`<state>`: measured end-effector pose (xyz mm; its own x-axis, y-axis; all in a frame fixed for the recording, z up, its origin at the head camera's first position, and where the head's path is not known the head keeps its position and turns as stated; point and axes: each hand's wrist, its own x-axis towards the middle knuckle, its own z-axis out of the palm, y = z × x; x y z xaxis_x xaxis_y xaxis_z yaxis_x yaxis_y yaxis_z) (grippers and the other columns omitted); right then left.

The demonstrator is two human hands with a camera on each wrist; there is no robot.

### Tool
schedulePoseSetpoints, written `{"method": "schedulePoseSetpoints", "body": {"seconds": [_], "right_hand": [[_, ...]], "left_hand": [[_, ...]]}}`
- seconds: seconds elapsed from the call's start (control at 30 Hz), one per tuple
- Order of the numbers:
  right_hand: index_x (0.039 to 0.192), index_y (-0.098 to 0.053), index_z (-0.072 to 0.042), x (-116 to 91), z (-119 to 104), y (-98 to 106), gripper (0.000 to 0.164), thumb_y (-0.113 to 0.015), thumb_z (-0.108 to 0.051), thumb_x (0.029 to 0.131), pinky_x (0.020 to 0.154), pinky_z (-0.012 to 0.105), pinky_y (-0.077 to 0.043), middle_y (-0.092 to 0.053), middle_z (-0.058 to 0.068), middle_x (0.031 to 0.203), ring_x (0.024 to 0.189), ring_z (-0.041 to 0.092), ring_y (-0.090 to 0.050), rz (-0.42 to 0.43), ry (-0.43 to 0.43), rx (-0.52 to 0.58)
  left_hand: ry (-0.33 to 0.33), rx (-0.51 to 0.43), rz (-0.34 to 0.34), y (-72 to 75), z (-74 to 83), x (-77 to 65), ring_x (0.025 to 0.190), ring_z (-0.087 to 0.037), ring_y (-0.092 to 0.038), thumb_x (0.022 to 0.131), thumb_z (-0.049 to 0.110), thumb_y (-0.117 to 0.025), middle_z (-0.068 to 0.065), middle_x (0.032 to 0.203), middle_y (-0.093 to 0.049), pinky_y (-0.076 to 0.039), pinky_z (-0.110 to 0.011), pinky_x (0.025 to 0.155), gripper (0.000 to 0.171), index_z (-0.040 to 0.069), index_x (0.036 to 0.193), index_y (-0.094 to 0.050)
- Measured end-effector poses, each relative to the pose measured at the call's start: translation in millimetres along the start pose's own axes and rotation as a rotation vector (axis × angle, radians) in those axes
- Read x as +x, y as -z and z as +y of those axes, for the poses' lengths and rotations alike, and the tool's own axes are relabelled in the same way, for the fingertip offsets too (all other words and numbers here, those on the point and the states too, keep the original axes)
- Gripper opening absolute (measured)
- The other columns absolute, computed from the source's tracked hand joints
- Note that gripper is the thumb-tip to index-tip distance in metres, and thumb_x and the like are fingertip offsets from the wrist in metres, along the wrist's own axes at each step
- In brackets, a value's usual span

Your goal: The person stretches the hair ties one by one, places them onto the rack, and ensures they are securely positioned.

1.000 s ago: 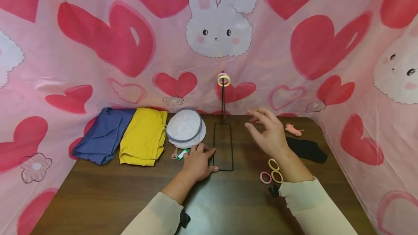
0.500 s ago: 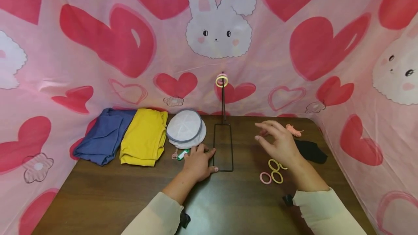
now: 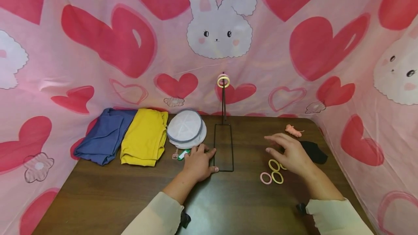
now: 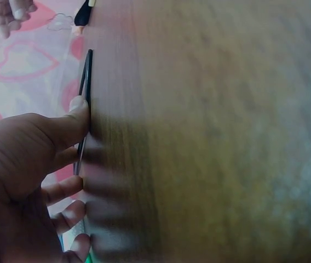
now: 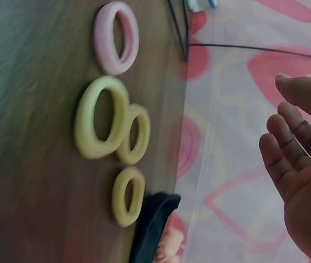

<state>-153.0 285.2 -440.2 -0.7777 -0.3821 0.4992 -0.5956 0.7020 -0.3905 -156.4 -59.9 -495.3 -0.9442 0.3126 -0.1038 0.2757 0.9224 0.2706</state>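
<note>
Nearest: two pale sleeves [image 3: 156,215], one at left and one at right, each with a small black object [image 3: 185,219] beside the cuff; the brown wood-grain tabletop [image 3: 235,206] lies below them. Pink ring [image 5: 105,41] flat on the tabletop, right of centre; three yellow rings [image 5: 85,126] grouped just right of it, two of them touching, one partly covered by the right hand in the head view. Left hand [image 3: 197,162] rests, fingers spread, at the near-left corner of the black wire stand's base [image 3: 232,148], thumb on the wire; right hand [image 3: 290,153] released, raised over the tabletop near the rings, fingers loosely bent.

Just left of the left hand, a green-and-white item [image 3: 183,154] and a small pink tag [image 3: 175,156], details too small to read; black cloth [image 3: 315,152] at right, partly behind the right hand. Farther: white hat [image 3: 184,126], folded yellow cloth [image 3: 142,139], folded blue cloth [image 3: 103,137], in order leftward; peach yarn bundle [image 3: 294,131] at far right. The stand's upright [image 3: 223,104] rises at the far end of its base; a yellow hoop [image 3: 218,82] and a pink hoop [image 3: 226,75] hang near its top; behind, a pink backdrop [image 3: 274,42] with hearts and rabbits.
</note>
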Motion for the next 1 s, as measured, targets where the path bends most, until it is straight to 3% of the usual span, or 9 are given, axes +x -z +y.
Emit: {"method": "schedulePoseSetpoints", "body": {"seconds": [0.23,0.53,0.8,1.0], "right_hand": [[0.126,-0.073,-0.016,-17.2,12.9,4.3,0.045,-0.087,-0.008,0.083,0.077,0.031,-0.054,-0.071,0.0,0.117,0.091,0.015,-0.065,-0.108,-0.053,-0.049],[0.131,-0.071,-0.009,-30.2,26.2,4.5,0.053,-0.078,0.006,0.08,0.093,0.054,-0.05,-0.07,0.007,0.124,0.115,0.029,-0.06,-0.345,-0.078,-0.071],[0.129,-0.072,-0.007,-35.9,36.5,-0.9,0.054,-0.081,0.006,0.077,0.092,0.048,-0.048,-0.073,0.001,0.121,0.109,0.025,-0.059,-0.419,-0.066,-0.061],[0.129,-0.072,-0.009,-33.7,37.8,-2.0,0.053,-0.083,0.001,0.078,0.091,0.049,-0.049,-0.073,-0.001,0.119,0.109,0.027,-0.059,-0.471,-0.116,-0.058]], "left_hand": [[0.0,-0.01,0.0,2.1,0.6,-0.9,0.127,-0.034,-0.043,0.088,0.059,-0.076,-0.007,0.143,-0.048,-0.041,-0.061,0.091,0.074,0.029,0.152,-0.055],[-0.008,-0.01,0.009,0.1,-0.6,-0.2,0.126,-0.033,-0.043,0.088,0.059,-0.076,-0.007,0.142,-0.048,-0.04,-0.061,0.09,0.074,0.029,0.152,-0.056],[-0.008,-0.009,0.016,-1.2,-0.7,0.2,0.125,-0.033,-0.043,0.087,0.059,-0.076,-0.007,0.141,-0.048,-0.04,-0.059,0.088,0.074,0.029,0.152,-0.056],[-0.006,-0.014,0.011,-1.0,-0.3,0.0,0.125,-0.033,-0.043,0.088,0.059,-0.076,-0.007,0.141,-0.048,-0.04,-0.059,0.088,0.074,0.029,0.152,-0.055]]}}
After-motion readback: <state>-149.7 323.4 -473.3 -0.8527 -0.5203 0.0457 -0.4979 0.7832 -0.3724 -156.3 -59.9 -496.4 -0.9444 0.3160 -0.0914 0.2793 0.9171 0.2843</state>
